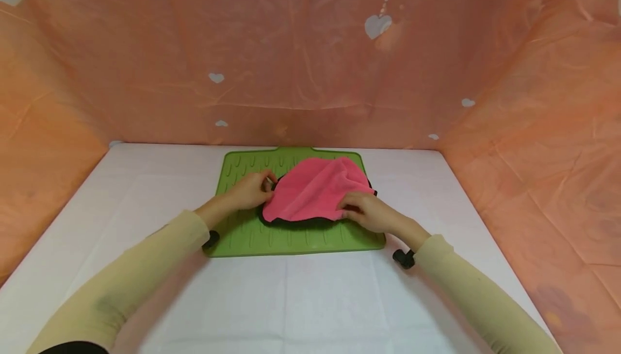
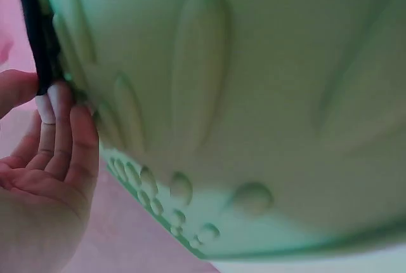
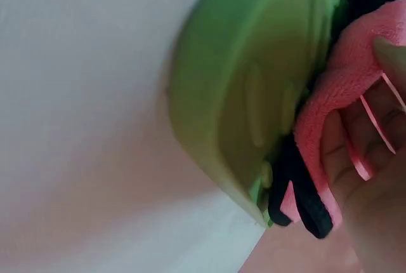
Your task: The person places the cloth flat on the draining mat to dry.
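Note:
A pink cloth (image 1: pixel 310 189) with a black edge band lies rumpled over a ribbed green mat (image 1: pixel 291 242). At the cloth's left side my left hand (image 1: pixel 248 190) pinches the edge; in the left wrist view the black band (image 2: pixel 37 38) runs between thumb and fingertips. My right hand (image 1: pixel 371 213) is at the lower right of the cloth, and in the right wrist view its thumb and fingers grip a fold of the pink fabric (image 3: pixel 349 73). A black loop (image 3: pixel 311 203) of the band hangs beside those fingers.
The mat lies on a white-covered table (image 1: pixel 291 300), near its far edge. Orange sheeting with white hearts (image 1: pixel 310 63) stands behind the table and on both sides. A black wrist camera (image 1: pixel 404 258) sits by the right wrist.

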The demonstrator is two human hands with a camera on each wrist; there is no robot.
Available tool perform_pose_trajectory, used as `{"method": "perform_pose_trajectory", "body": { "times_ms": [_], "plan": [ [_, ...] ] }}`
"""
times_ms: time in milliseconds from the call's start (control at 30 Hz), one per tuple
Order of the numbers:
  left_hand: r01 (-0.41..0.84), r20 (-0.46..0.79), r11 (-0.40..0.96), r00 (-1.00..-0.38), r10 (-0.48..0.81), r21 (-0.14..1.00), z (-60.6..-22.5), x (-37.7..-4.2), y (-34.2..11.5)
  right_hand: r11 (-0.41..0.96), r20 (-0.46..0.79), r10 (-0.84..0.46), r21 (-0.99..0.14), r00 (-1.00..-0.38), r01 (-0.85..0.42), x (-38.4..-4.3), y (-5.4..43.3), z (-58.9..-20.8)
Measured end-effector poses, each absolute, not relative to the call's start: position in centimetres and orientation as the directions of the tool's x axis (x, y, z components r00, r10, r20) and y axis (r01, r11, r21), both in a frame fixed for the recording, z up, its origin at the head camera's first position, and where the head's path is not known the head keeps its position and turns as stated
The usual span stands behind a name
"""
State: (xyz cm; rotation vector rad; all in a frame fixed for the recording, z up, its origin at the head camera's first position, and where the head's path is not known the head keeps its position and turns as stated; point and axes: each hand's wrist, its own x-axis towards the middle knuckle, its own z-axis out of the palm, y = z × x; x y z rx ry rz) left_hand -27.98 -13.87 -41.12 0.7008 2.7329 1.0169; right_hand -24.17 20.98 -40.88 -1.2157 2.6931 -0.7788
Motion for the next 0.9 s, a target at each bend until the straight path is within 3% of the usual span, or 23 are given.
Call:
{"method": "perform_pose_trajectory", "body": {
  "times_ms": [200,433,900],
  "plan": [
    [0.329,0.082,0.585,-0.910,0.407,0.742,-40.3,-27.6,-15.4,0.561,0.176,-0.647,-0.548,-0.742,-0.620,-24.1,21.5,-40.4],
    [0.324,0.136,0.609,-0.933,0.334,0.724,-39.9,-26.6,-17.8,0.522,0.183,-0.584,-0.661,-0.790,-0.539,-24.1,21.3,-39.8],
    [0.326,0.119,0.597,-0.926,0.359,0.733,-41.0,-24.2,-21.4,0.483,0.117,-0.746,-0.583,-0.656,-0.654,-23.4,19.4,-41.0]
  ]
}}
